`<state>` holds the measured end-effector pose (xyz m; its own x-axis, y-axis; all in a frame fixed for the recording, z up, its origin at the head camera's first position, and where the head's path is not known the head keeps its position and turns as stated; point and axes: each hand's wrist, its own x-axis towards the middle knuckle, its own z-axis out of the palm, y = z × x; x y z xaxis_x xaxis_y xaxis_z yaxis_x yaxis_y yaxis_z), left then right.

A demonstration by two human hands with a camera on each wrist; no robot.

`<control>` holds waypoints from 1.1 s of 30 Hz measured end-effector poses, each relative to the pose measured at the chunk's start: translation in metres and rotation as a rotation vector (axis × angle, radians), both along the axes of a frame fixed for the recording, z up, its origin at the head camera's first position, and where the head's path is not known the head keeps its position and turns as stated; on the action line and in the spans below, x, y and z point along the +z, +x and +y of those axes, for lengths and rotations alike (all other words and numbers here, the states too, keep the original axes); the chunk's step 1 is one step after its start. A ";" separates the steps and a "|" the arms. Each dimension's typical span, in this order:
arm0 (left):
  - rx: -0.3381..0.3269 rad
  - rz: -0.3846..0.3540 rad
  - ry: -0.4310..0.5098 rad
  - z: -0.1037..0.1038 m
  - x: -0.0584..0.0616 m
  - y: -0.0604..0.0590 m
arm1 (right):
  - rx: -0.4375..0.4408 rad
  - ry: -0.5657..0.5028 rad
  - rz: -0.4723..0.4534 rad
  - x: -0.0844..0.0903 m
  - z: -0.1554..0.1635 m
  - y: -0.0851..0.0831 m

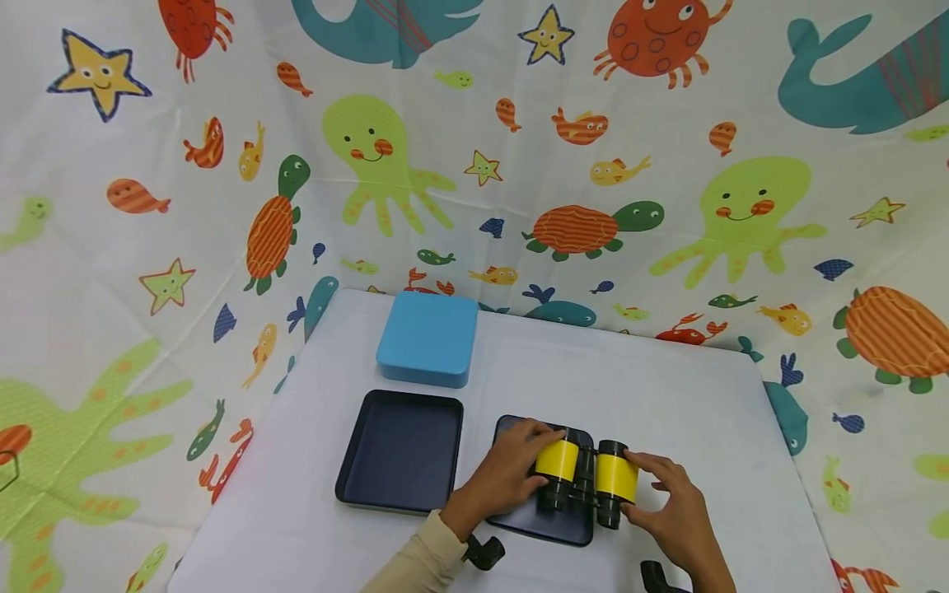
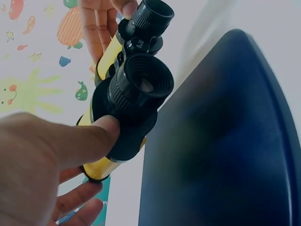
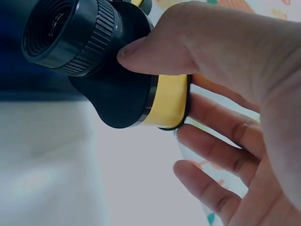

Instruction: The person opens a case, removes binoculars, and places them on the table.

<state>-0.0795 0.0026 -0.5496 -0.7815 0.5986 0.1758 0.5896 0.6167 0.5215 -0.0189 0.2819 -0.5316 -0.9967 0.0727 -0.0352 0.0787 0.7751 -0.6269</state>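
Note:
A pair of yellow and black binoculars (image 1: 585, 473) is held between both hands over the smaller dark tray (image 1: 530, 523). My left hand (image 1: 507, 469) grips the left barrel; in the left wrist view its thumb (image 2: 106, 129) presses near the eyepiece end, with fingers round the far end. On the outer side, my right hand (image 1: 676, 504) pinches the right barrel. The right wrist view shows that thumb (image 3: 136, 54) on the black housing and some fingers spread below the yellow band (image 3: 168, 101). Both eyepieces point back toward the person.
A larger dark tray (image 1: 400, 453) lies left of the binoculars on the white table (image 1: 638, 379). Behind it stands a blue box (image 1: 428, 333). A cloth printed with sea animals (image 1: 474, 181) hangs behind the table and along its sides.

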 end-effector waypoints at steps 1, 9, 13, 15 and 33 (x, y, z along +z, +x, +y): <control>-0.003 0.001 0.000 0.003 -0.001 0.000 | -0.004 0.003 -0.003 0.000 0.002 0.001; -0.020 0.002 -0.020 0.025 -0.007 -0.001 | -0.022 0.014 -0.053 -0.003 0.021 0.005; -0.032 0.017 -0.026 0.035 -0.012 -0.002 | -0.035 0.019 -0.089 -0.004 0.031 0.008; -0.037 0.021 -0.031 0.040 -0.013 -0.002 | -0.040 0.025 -0.095 -0.005 0.035 0.009; -0.061 0.084 -0.028 0.085 -0.026 0.000 | -0.126 0.058 -0.203 -0.010 0.068 0.014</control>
<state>-0.0798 0.0872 -0.5753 -0.7271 0.6499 0.2213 0.6670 0.5923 0.4520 -0.0046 0.3501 -0.5419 -0.9528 0.2033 -0.2256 0.2963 0.7855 -0.5434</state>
